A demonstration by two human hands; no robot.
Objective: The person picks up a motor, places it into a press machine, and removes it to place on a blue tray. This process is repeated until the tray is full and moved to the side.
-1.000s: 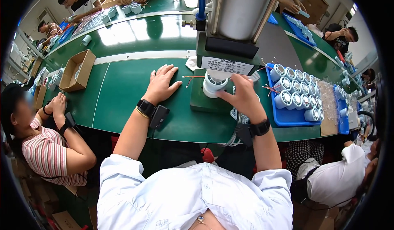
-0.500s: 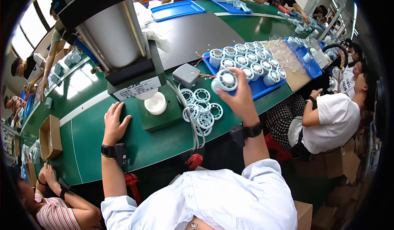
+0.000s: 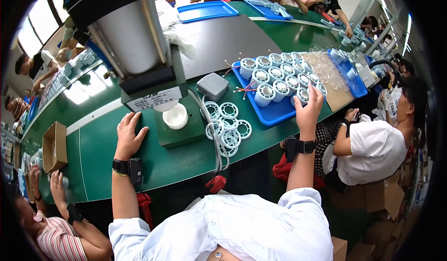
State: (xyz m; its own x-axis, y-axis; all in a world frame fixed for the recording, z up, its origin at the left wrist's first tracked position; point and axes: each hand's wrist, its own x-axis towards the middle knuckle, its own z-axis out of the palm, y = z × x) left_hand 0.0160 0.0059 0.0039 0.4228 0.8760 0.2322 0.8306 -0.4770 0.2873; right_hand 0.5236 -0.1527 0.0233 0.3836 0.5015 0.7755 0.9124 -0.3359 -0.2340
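My left hand (image 3: 129, 137) lies flat on the green table beside the press, fingers stretched out, holding nothing. At the near right of a blue tray (image 3: 274, 117), my right hand (image 3: 310, 113) has its thumb and fingers around a light-blue cylindrical housing (image 3: 302, 94). Rows of similar housings (image 3: 278, 71) with ringed tops fill most of that tray, some with thin red wires at the left edge. The bench press (image 3: 128, 42) stands between my hands, with a round white fixture (image 3: 175, 116) on its base. Several loose light-blue rings (image 3: 230, 139) lie in a pile right of it.
A grey pedal-like box (image 3: 213, 86) and grey cables (image 3: 218, 154) lie beside the rings. Clear plastic parts (image 3: 322, 65) are heaped on cardboard at the right. A seated person in white (image 3: 372, 149) is close on my right; another in stripes (image 3: 63, 237) sits at left.
My right hand has moved right and down to the tray's near right. The housing it held in the air now stands at the tray's near left, and the hand grips another. My left hand stays put.
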